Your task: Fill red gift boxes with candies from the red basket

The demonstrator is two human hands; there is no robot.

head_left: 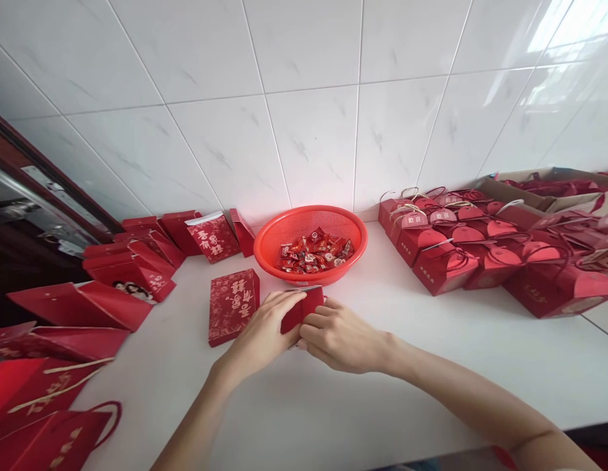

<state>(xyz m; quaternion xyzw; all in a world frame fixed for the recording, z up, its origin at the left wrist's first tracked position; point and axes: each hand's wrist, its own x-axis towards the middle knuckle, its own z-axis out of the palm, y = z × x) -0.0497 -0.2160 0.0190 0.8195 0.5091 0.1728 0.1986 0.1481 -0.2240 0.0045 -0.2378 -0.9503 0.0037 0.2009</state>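
Note:
A small red gift box [298, 313] stands between my two hands, just in front of the basket. My left hand [267, 320] is closed around its left side, with the thumb low at the front. On the right side, my right hand [336, 332] grips it with curled fingers. Part of the box is hidden by the fingers. Behind it sits a red plastic basket [264, 256] with many wrapped candies [316, 252] inside. Left of my left hand lies a flat red patterned box [226, 309] with gold characters.
Several closed red gift boxes with cord handles [444, 265] stand in rows at the right. Behind them is an open cardboard carton [519, 190]. Red gift bags and boxes [129, 281] line the left side of the white table [372, 418]. A tiled wall [308, 137] rises behind.

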